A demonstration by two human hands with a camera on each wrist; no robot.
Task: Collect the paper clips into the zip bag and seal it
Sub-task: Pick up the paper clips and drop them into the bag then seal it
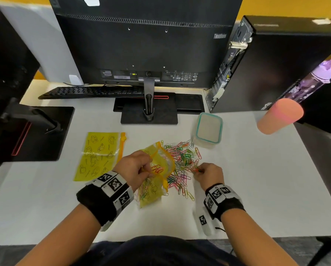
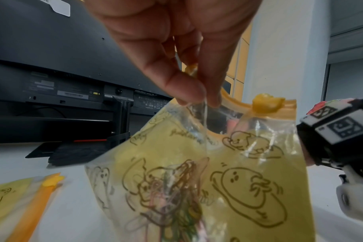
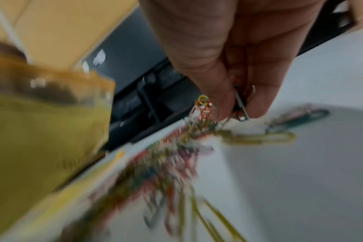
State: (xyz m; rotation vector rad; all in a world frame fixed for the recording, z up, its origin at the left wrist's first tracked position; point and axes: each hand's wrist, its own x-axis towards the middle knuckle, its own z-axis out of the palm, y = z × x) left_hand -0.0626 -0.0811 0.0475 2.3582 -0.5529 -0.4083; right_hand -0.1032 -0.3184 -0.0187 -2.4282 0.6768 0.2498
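Observation:
A yellow zip bag point(image 1: 157, 175) with cartoon prints and an orange zip strip hangs over the white desk, its mouth gaping toward the pile. My left hand point(image 1: 139, 167) pinches its top edge; in the left wrist view thumb and fingers point(image 2: 189, 91) grip the clear rim beside the orange slider point(image 2: 267, 103). Several clips lie inside the bag point(image 2: 172, 196). A heap of coloured paper clips point(image 1: 182, 160) spreads right of the bag. My right hand point(image 1: 209, 173) pinches a few clips point(image 3: 240, 106) at the heap's near edge.
A second yellow zip bag point(image 1: 97, 156) lies flat to the left. A clear box with a teal rim point(image 1: 209, 129) stands behind the heap. A monitor stand point(image 1: 149, 114), keyboard point(image 1: 87, 92), PC tower point(image 1: 276, 64), an orange cup point(image 1: 280, 116) and a purple bottle point(image 1: 318, 77) ring the back.

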